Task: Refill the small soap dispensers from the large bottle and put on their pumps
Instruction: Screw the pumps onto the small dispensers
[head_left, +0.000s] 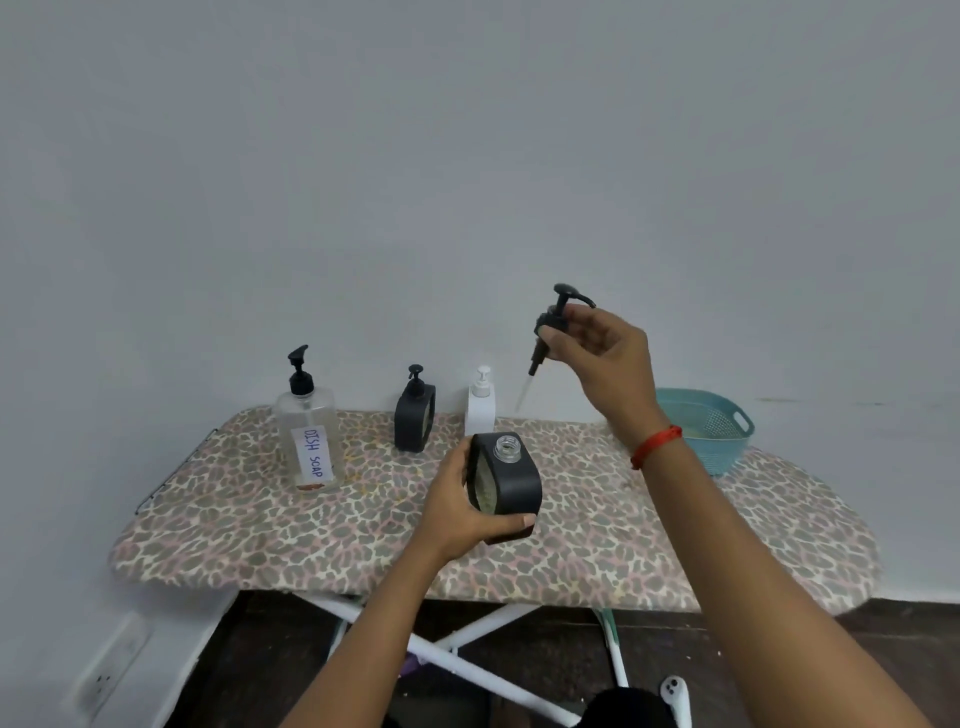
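My left hand (457, 506) grips a small black soap dispenser (511, 483) above the board; its glass neck is open, with no pump on it. My right hand (602, 353) holds a black pump (550, 322) up high, to the right of and above the dispenser, its clear tube hanging down to the left. A large clear bottle (309, 441) labelled "DISH SOAP", nearly empty and with a black pump on, stands at the back left. A second black dispenser (414, 421) and a white dispenser (480, 408), both with pumps on, stand by the wall.
Everything rests on an ironing board with a leopard-print cover (260, 519), on white crossed legs. A teal plastic basket (711, 426) sits at the board's back right. A plain wall is close behind. A wall socket (106, 675) is low at the left.
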